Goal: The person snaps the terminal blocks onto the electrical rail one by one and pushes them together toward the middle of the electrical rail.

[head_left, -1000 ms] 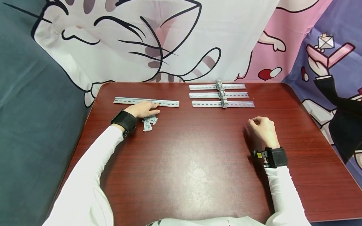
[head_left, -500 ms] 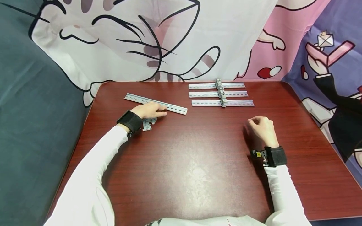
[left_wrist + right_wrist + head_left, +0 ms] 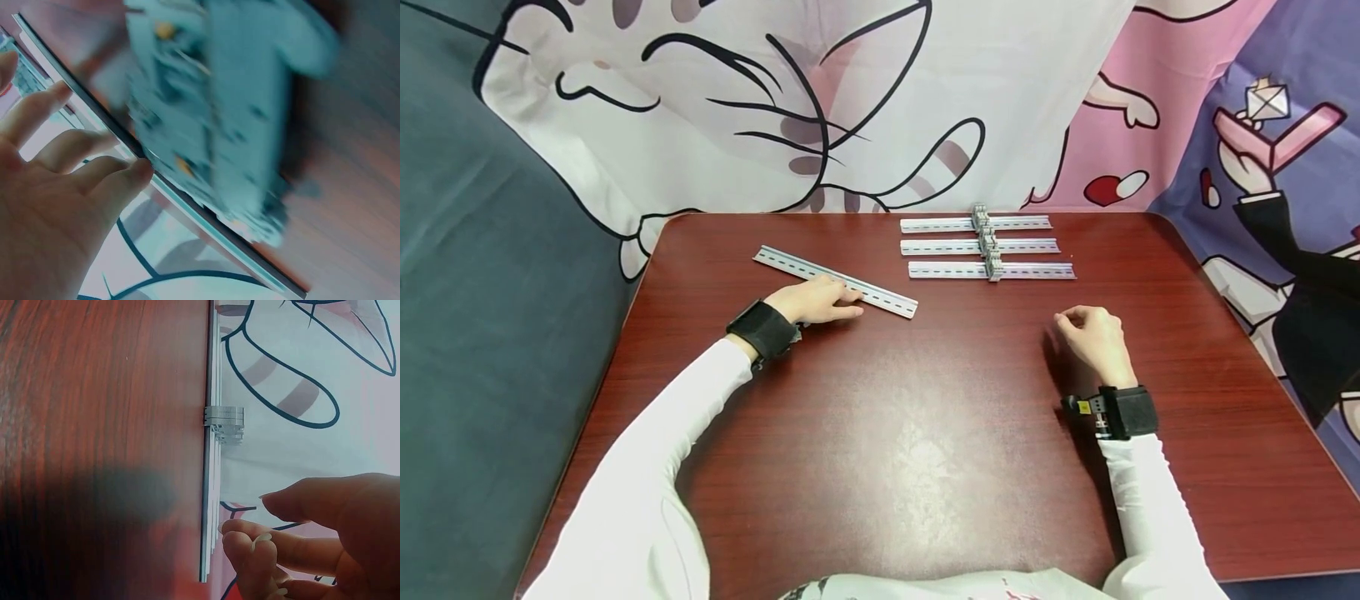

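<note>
My left hand [image 3: 820, 298] lies over a slotted silver DIN rail [image 3: 891, 302], its fingertips touching the rail, which slants down to the right. In the left wrist view, the fingers [image 3: 128, 178] reach down onto the rail [image 3: 231, 240]. Close to that camera stands a blurred clump of grey terminal blocks [image 3: 244, 112], mostly hidden behind the wrist in the head view. My right hand [image 3: 1093, 337] rests at the right side of the table with loosely curled fingers, holding nothing. In the right wrist view, that hand [image 3: 350, 525] shows thumb and fingertips apart.
Three parallel DIN rails [image 3: 1037, 271] lie at the back of the brown table [image 3: 880, 433]. A row of terminal blocks [image 3: 988, 246] spans them crosswise. A printed curtain [image 3: 1015, 92] hangs right behind the table's far edge; a grey-green surface [image 3: 497, 333] borders the left side.
My left hand has moved right and nearer, dragging the rail along; the rail has turned from nearly level to slanting. The wrist now covers the loose terminal blocks. My right hand stays put.
</note>
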### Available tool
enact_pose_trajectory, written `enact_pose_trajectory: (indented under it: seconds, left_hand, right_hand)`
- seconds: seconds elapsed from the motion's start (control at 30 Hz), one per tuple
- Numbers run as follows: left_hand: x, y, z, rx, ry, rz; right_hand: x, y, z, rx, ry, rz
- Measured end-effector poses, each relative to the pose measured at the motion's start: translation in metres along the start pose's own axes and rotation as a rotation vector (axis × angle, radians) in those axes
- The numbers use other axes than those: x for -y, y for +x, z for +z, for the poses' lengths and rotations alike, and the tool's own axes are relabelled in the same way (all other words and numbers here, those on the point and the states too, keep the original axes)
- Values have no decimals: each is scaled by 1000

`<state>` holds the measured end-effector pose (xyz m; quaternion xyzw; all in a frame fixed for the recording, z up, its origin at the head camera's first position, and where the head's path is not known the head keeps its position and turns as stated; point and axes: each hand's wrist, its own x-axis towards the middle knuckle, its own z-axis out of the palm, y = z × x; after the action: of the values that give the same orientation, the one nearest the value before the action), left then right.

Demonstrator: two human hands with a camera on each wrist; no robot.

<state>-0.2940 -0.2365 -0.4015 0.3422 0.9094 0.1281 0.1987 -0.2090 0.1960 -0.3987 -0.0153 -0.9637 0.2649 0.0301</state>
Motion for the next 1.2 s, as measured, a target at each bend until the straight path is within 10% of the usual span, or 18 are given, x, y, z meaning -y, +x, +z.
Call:
enact_pose_trajectory:
  seconds: [0.57,1.2]
  left_hand:
    - [-53,19,23,41,91,-60]
    - [-114,43,39,2,313,53]
  right_hand:
    - [1,3,4,20,1,-2]
    - [2,3,8,62,-17,-25]
